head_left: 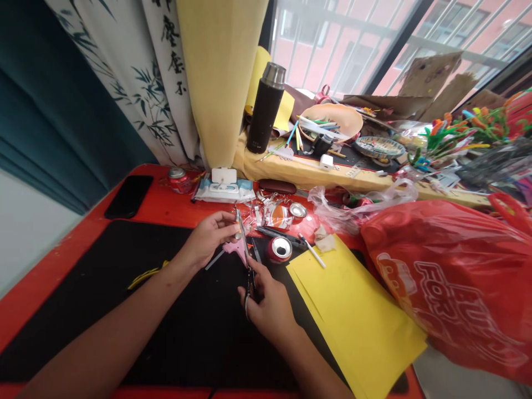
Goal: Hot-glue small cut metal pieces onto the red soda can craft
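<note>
My left hand [209, 238] pinches a small pink cut piece [235, 250], probably paper or foam, above the black mat [124, 327]. My right hand [268, 306] grips a pair of metal scissors [246, 260] by the finger loops, and their long blades rise across the pink piece. A thin pale strip [215, 260] sticks out below it. To the right of the hands lie a cut red drink can [278, 250], a white stick [311, 250] and stacked yellow paper sheets [353, 316].
The red table edge [62, 266] runs along the left. A black phone [128, 197], a wet-wipes pack [224, 188] and foil scraps lie ahead. A large red plastic bag [453, 282] sits right, with a clear bag [361, 202] beyond it. A black thermos [266, 108] stands on cluttered yellow cloth.
</note>
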{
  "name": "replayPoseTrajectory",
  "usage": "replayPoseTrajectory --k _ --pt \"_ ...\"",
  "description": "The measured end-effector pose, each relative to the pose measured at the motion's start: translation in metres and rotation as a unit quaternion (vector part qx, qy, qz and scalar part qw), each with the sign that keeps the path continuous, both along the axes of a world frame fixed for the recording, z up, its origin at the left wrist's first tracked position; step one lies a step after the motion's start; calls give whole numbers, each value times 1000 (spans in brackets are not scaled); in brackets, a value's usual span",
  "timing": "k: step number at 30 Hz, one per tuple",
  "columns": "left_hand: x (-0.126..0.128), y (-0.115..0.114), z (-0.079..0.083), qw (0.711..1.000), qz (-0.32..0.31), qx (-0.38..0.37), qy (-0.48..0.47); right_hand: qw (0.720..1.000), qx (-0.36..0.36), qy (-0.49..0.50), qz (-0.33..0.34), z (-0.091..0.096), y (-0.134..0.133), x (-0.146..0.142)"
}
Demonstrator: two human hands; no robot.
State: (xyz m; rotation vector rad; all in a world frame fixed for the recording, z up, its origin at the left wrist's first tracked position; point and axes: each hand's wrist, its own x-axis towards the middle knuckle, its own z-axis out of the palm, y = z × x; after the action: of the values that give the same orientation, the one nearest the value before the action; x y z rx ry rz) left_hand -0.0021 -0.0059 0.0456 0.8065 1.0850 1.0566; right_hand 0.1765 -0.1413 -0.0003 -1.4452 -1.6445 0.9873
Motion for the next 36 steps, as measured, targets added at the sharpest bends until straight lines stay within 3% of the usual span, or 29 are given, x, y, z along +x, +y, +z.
replayPoseTrajectory --k 9,18,36 --pt "1 0 -1 1000 1 2 -1 1000 -5 11 4 -5 -2 -2" --pt "2 -3 -11 998 -58 19 22 1000 -3 17 -12 -2 0 0" --pt "3 -3 -10 998 -53 24 29 1000 -1 18 -17 -3 0 -1"
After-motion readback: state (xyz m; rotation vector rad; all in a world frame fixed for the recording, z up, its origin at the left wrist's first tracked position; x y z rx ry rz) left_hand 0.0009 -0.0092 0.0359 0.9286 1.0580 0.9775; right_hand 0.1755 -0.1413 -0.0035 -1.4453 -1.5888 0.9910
